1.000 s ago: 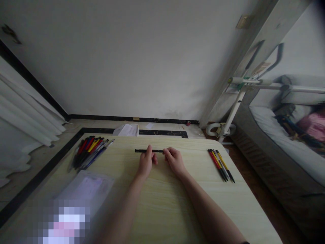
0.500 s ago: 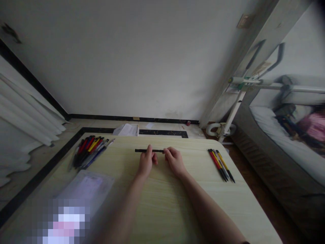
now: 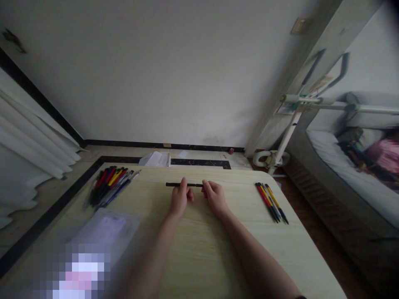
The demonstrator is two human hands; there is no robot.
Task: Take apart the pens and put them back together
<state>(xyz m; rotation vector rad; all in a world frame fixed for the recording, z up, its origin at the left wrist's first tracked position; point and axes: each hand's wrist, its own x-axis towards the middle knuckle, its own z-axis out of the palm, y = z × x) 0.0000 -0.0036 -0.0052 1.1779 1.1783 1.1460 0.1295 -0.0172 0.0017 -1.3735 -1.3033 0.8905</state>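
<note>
A black pen [image 3: 173,184] lies level between my two hands, over the far middle of the wooden table [image 3: 199,249]. My left hand [image 3: 181,198] is closed round its middle, thumb on top. At the pen's right end, my right hand [image 3: 214,196] pinches with thumb and finger; the fingertips hide that end. Off to the left rests a pile of pens [image 3: 112,185] in black, red, yellow, blue and clear. Several pens [image 3: 270,202], red, yellow and pale with black ends, lie side by side on the right.
A clear plastic sleeve [image 3: 120,222] lies at the table's left, partly blurred out. Behind the table stand a white box with papers [image 3: 156,159] and the wall [image 3: 162,83]. White exercise equipment [image 3: 288,133] and a bed, with a person in pink [image 3: 386,154], are at right.
My right hand has shifted very slightly rightward at the pen's end. The left hand and the pens on the table have stayed put.
</note>
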